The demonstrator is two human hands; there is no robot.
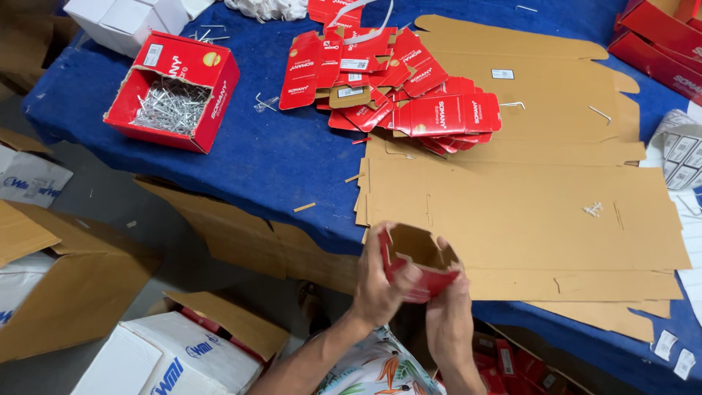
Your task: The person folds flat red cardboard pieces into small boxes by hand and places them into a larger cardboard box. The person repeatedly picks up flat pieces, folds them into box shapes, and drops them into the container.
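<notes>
Far up and left of the hands sits an open red box of metal hooks (172, 102). The left hand (380, 285) and right hand (447, 311) together grip a small red carton (418, 265), open side up. Beyond them lie flat red cartons (398, 80) on flattened cardboard (526, 212).

Packing workshop, blue-covered worktable (278, 168), heap of flat red carton blanks (395, 80), large flattened brown cardboard sheet (526, 212), open red box of metal hooks (174, 91), brown and white shipping cartons (157, 358) crowding the floor
</notes>
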